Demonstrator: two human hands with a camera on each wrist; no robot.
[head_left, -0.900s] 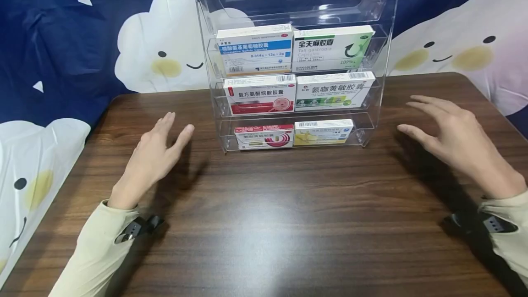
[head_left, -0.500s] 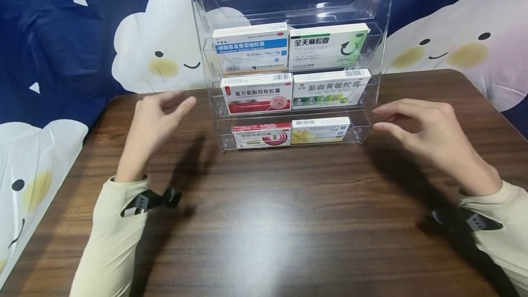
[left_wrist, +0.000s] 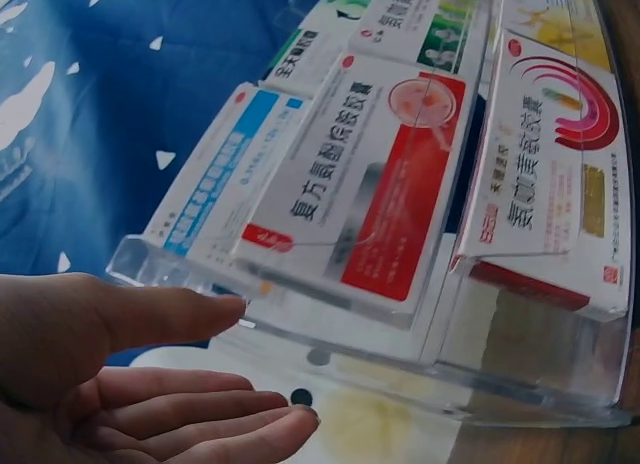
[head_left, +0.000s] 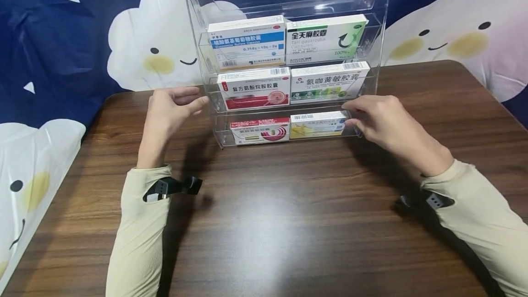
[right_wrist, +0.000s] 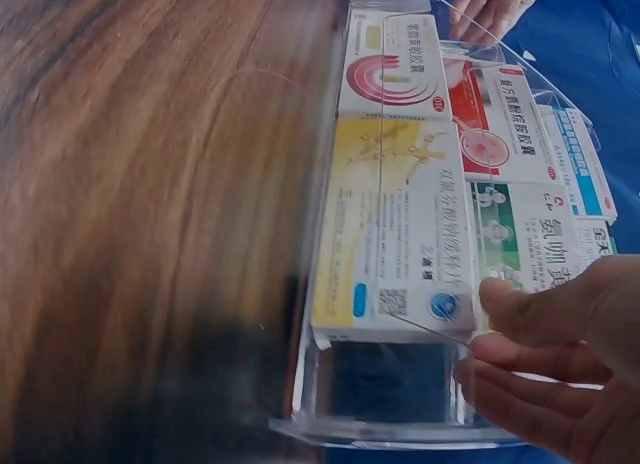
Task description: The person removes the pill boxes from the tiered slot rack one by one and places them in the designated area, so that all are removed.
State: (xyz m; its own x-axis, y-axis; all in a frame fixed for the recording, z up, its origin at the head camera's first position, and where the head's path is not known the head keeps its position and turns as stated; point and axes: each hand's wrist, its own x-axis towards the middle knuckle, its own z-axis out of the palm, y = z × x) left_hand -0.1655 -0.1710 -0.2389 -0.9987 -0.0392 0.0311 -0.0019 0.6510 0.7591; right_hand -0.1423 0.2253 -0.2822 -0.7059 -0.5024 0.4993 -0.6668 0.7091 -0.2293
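A clear acrylic tiered rack point(head_left: 253, 113) holds medicine boxes in pairs on three tiers. Beside its left side is my left hand point(head_left: 173, 107), thumb apart from the extended fingers, nothing between them in the left wrist view. My right hand point(head_left: 383, 116) reaches over the right end of the bottom tier. Its thumb and fingertips are right at the corner of the yellow-and-white medicine box point(right_wrist: 400, 224), slightly apart. A red-and-white box point(head_left: 261, 132) stands left of that one. On the middle tier are another red-and-white box point(head_left: 255, 88) and a green-and-white box point(head_left: 327, 84).
A blue-banded box point(head_left: 247, 44) and a green-edged box point(head_left: 326, 39) fill the tier above. The rack stands toward the back of a dark wood table point(head_left: 264, 214). Behind it hangs a blue curtain point(head_left: 53, 49) with cloud faces.
My right hand has moved left from beside the rack to the bottom tier's right end. My left hand has come right and forward, up to the rack's left side.
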